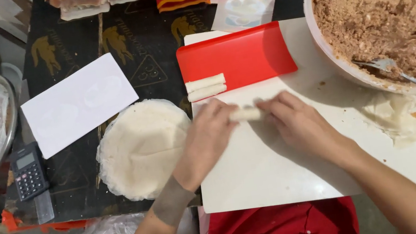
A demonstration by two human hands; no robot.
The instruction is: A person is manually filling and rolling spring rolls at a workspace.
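— Head view: what are the hands doing?
— The left hand [205, 137] and right hand [298, 122] are each pinching an end of a roll [245, 115] on the white board [283, 172], near its far edge.
— Anything beside it?
— Two rolls [206, 88] are lying on the red tray [243, 56]; wrappers [140, 147] are sitting left, the filling bowl [315, 22] at the far right corner.

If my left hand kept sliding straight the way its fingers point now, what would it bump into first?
Your left hand points up and to the right, already touching the small roll. Past that, it would likely meet the red tray, though depth is hard to judge.
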